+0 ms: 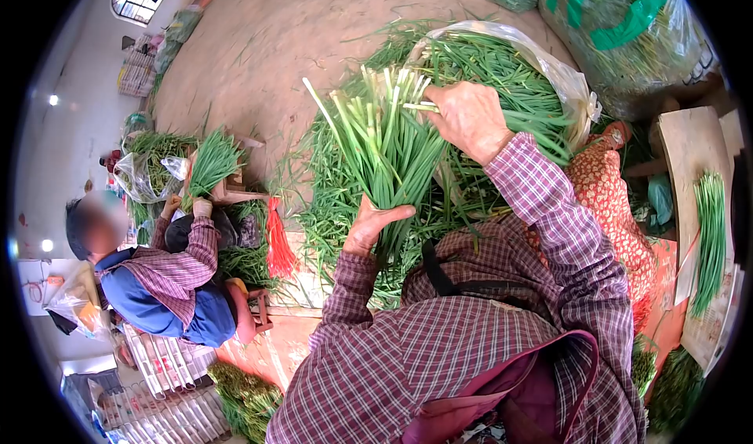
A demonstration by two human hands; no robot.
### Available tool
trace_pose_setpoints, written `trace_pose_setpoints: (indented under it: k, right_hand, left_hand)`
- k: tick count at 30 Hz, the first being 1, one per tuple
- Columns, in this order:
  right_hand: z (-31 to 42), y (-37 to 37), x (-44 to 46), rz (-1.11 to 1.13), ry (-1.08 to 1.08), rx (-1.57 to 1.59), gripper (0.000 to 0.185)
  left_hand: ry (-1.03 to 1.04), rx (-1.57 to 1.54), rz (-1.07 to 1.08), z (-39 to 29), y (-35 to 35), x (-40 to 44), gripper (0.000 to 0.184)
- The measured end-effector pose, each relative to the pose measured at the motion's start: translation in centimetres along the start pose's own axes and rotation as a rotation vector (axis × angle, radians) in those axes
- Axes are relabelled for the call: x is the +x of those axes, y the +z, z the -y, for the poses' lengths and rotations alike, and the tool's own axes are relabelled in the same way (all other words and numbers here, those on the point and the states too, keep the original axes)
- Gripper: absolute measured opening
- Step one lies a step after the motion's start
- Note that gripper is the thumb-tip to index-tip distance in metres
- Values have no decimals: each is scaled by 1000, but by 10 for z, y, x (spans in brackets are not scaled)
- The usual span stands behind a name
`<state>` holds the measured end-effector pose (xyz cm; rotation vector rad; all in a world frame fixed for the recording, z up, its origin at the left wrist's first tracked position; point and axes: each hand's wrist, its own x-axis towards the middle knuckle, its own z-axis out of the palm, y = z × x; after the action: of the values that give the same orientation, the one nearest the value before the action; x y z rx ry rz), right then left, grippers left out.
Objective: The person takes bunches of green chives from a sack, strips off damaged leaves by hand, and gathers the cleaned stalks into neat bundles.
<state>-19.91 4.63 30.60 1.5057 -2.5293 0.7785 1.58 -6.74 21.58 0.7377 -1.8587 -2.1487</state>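
My left hand is wrapped round the middle of a thick bunch of chives, its thumb stretched across the leaves. The pale stem ends point up and away from me, fanned a little unevenly. Beside the stem ends, my right hand pinches a few loose chive stalks, whose green leaves seem to trail to the right behind the hand. Past my right hand lies an open plastic sack full of loose chives. More loose leaves spread under and around both hands.
On the left another person sits holding a chive bunch. Red ties hang between us. At right, a neat chive bunch lies on a board. A stuffed plastic bag stands at the upper right, beyond the earthen floor.
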Motion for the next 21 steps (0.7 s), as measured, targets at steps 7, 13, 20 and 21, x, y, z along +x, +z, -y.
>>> trace_pose_setpoints:
  k: [7,13,20,21]
  right_hand:
    - [-24,-9,4,-170,-10,-24,15]
    - [-70,-45,19,-298,242,-199,26]
    - [-91,-42,13,-62,327,19,31]
    - [-74,-39,7,53,356,288,31]
  left_hand:
    - [-109,-88,55,-9,-4,0,65]
    - [-108,-107,34,-3,-16,-13,65]
    - [-95,-134,26,10,-26,-19,47]
    - [-108,-144,35,12,-26,-16,45]
